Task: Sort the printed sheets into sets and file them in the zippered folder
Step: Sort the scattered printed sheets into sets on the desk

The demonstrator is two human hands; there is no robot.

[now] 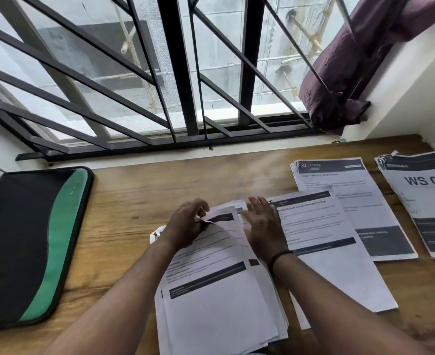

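Note:
A stack of printed sheets [216,298] lies on the wooden desk [124,201] in front of me. My left hand [185,224] pinches the top left corner of the upper sheets and lifts it. My right hand [262,226] rests flat, fingers spread, on the stack's right side. To the right lie a single sheet [321,234], a pile headed "34 KITCHEN" [344,180] and a pile marked "WS 08" [426,190]. The black and green zippered folder [27,242] lies shut at the far left.
A barred window [160,73] runs along the back of the desk. A purple curtain [347,73] is bunched at the window's right end, next to a white wall [416,93].

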